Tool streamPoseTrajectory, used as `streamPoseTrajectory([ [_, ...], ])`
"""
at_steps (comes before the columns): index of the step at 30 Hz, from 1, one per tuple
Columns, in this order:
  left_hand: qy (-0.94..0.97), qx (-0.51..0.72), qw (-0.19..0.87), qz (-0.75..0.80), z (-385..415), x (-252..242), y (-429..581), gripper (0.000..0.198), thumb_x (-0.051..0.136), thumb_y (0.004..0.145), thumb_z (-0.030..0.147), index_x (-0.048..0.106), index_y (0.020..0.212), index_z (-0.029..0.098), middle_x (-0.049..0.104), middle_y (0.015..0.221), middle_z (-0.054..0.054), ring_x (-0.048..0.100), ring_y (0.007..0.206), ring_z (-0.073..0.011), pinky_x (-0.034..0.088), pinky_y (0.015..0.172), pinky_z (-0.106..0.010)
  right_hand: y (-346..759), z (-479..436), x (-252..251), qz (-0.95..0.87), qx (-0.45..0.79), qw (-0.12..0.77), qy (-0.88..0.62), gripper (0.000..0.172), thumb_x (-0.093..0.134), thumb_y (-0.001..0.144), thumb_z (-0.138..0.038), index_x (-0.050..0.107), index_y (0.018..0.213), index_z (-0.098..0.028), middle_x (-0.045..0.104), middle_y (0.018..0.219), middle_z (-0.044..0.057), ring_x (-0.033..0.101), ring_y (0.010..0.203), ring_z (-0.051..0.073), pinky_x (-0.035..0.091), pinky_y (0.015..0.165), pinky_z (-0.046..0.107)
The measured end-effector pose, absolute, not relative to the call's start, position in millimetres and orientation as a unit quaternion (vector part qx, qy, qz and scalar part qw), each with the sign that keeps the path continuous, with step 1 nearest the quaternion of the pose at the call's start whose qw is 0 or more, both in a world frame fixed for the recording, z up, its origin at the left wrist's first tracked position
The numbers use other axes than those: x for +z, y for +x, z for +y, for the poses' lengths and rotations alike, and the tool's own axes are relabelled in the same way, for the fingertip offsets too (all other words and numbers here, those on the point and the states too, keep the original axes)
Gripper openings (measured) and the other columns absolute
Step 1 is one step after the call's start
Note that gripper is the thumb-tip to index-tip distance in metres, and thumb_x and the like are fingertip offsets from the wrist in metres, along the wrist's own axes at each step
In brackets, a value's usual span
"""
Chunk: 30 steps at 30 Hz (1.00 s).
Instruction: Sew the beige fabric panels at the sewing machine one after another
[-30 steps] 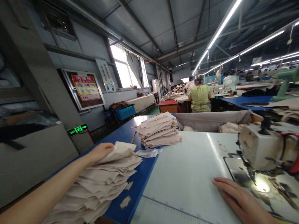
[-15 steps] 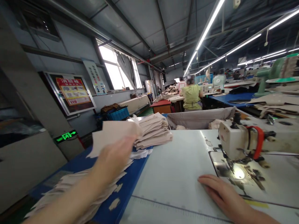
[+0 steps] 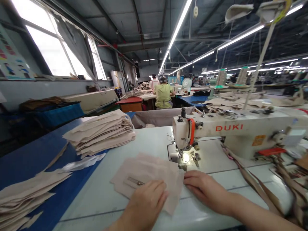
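Airborne half a second ago, the beige fabric piece (image 3: 149,165) now lies toward the surface's (image 3: 89,195) near edge. The left hand (image 3: 148,202) covers it, any pinch hidden; the right hand (image 3: 208,189) rests beside it, loosely extended.

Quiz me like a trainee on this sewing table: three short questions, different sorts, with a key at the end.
1. Which hand is on top of the loose cloth? A, the right; B, neither; C, the left.
2. True or false: the cloth stacks lie to the left of the machine.
3. Fill in the blank: the red letters on the machine read ____.

Key: 1, C, the left hand. 2, true. 3, DUKI.
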<state>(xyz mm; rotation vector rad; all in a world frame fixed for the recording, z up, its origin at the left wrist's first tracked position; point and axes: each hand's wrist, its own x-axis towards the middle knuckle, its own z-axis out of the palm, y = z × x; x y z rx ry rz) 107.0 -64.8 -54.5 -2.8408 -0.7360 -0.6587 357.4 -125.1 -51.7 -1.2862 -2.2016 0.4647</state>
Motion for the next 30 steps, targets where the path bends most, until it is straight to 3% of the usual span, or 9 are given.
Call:
streamPoseTrajectory([
  [3,-0.949,-0.162,0.054,-0.267,-44,-57,118,0.034,0.044,0.099,0.028,0.065,0.124,0.018,0.063,0.135,-0.013,0.059,0.124,-0.0283,0.048,0.102,-0.045,367,-132,-58,-0.808,0.146,0.281,-0.498,0.029,0.047,0.096,-0.013,0.071,0.111,-0.016,0.070,0.113,0.011,0.064,0.107,0.022,0.049,0.097,0.034],
  [6,-0.955,-0.052,-0.019,-0.293,-32,-62,134,0.045,0.047,0.097,0.034,0.054,0.141,0.025,0.046,0.152,-0.010,0.042,0.140,-0.0303,0.037,0.111,-0.053,365,-134,-60,-0.802,0.107,0.308,-0.500,0.030,0.045,0.097,-0.014,0.070,0.114,-0.015,0.070,0.114,0.012,0.065,0.106,0.023,0.051,0.095,0.035],
  [9,-0.921,0.014,-0.048,-0.386,-33,-63,150,0.052,0.037,0.100,0.035,0.039,0.151,0.026,0.032,0.159,-0.008,0.029,0.147,-0.0288,0.026,0.116,-0.056,355,-134,-59,-0.817,0.072,0.322,-0.473,0.030,0.043,0.098,-0.015,0.068,0.114,-0.015,0.069,0.117,0.013,0.064,0.107,0.023,0.050,0.096,0.036],
  [15,-0.828,0.044,-0.076,-0.554,-38,-56,176,0.055,0.030,0.101,0.030,0.034,0.153,0.016,0.017,0.162,-0.013,0.015,0.150,-0.0317,0.016,0.118,-0.058,337,-124,-60,-0.859,0.092,0.247,-0.439,0.023,0.050,0.096,-0.018,0.067,0.111,-0.016,0.070,0.113,0.009,0.062,0.108,0.023,0.047,0.099,0.036],
  [23,-0.793,-0.052,-0.175,-0.582,-25,-57,175,0.056,0.042,0.093,0.022,0.044,0.149,0.017,0.024,0.161,-0.010,0.017,0.150,-0.0289,0.015,0.120,-0.055,342,-108,-63,-0.875,0.091,0.219,-0.421,0.021,0.048,0.097,-0.017,0.069,0.099,-0.015,0.071,0.105,0.009,0.063,0.104,0.021,0.047,0.099,0.031],
  [27,-0.817,-0.181,-0.170,-0.521,-27,-62,140,0.051,0.047,0.090,0.024,0.056,0.139,0.016,0.041,0.154,-0.010,0.034,0.145,-0.0268,0.027,0.119,-0.048,344,-111,-60,-0.874,0.109,0.246,-0.405,0.024,0.046,0.098,-0.017,0.069,0.100,-0.018,0.072,0.103,0.008,0.064,0.102,0.021,0.050,0.094,0.032],
  [30,-0.819,-0.240,-0.106,-0.510,-16,-59,94,0.045,0.045,0.090,0.028,0.064,0.130,0.019,0.058,0.142,-0.007,0.053,0.132,-0.0220,0.040,0.113,-0.040,348,-106,-59,-0.867,0.105,0.270,-0.405,0.026,0.043,0.099,-0.018,0.069,0.102,-0.019,0.071,0.102,0.009,0.065,0.096,0.022,0.053,0.089,0.033],
])
